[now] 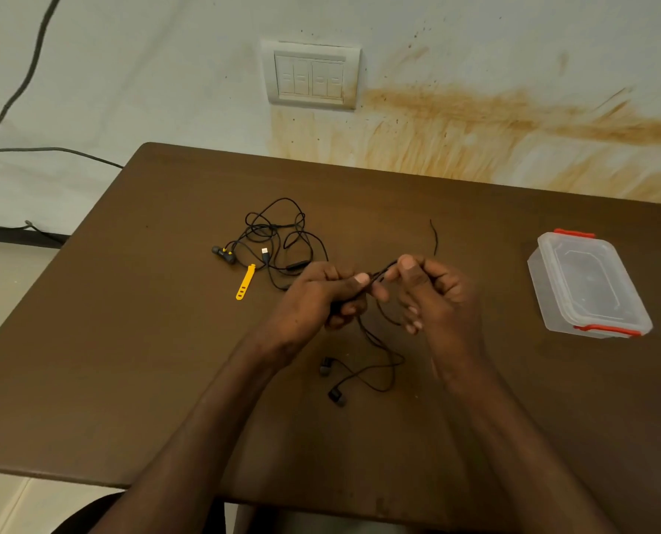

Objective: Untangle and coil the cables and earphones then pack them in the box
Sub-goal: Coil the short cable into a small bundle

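Note:
Above the middle of the brown table [128, 360], my left hand [321, 294] and my right hand [433, 291] both pinch the thin black cord of a pair of black earphones [334, 383]. Its two earbuds lie on the table just below my hands, and its free end [434, 235] curls up beyond my right thumb. A tangle of black cables [275, 233] with yellow-marked earbuds and a USB plug lies to the upper left. A clear plastic box [587, 287] with red clips stands closed at the right.
A yellow cable tie [245, 282] lies beside the tangle. The wall behind the table carries a switch plate [311, 75] and brown stains. A dark wire [24, 79] runs along the wall at the left.

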Available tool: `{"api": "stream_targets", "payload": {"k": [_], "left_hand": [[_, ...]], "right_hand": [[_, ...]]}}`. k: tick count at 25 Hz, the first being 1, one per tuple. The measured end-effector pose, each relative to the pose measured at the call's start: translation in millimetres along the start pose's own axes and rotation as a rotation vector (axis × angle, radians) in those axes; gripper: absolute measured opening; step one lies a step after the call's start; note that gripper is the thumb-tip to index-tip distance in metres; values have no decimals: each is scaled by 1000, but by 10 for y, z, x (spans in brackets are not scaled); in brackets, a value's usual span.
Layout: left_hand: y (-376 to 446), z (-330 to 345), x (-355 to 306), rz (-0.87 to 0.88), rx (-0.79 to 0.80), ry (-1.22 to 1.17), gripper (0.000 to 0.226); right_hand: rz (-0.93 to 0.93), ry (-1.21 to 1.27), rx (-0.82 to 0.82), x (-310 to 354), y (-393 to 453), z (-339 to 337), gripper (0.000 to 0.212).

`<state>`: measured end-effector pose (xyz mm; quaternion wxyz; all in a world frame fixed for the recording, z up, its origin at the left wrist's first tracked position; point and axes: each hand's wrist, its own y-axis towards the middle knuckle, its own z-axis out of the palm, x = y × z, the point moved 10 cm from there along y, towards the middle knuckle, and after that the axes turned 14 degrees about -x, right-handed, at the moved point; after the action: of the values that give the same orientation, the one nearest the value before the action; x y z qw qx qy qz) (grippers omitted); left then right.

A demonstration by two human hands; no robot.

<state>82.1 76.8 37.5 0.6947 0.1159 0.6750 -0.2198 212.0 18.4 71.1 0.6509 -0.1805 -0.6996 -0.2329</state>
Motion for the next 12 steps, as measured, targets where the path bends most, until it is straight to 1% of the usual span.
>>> {"api": "stream_targets", "payload": {"k": [3, 5, 7, 9, 10, 12], "left_hand": [[-80, 222, 75, -111, 161, -132, 40], [-119, 295, 19, -123, 206, -235, 39], [-117, 280, -83, -112, 166, -388, 37], [-74, 216, -154, -109, 94, -560, 36], [-43, 171, -182, -110, 59, -639, 36], [16, 57, -186, -128, -23, -761, 35]], "right_hand": [[-8, -66, -105, -71, 95, -145, 32], [28, -99, -100, -201, 144, -156, 32], [62, -137, -33, -312, 139, -69, 32], [50, -199, 91, -371, 57, 97, 32], [27, -241, 170, -373, -16, 204, 31], [-82, -348, 304, -325, -181, 395, 29]]}}
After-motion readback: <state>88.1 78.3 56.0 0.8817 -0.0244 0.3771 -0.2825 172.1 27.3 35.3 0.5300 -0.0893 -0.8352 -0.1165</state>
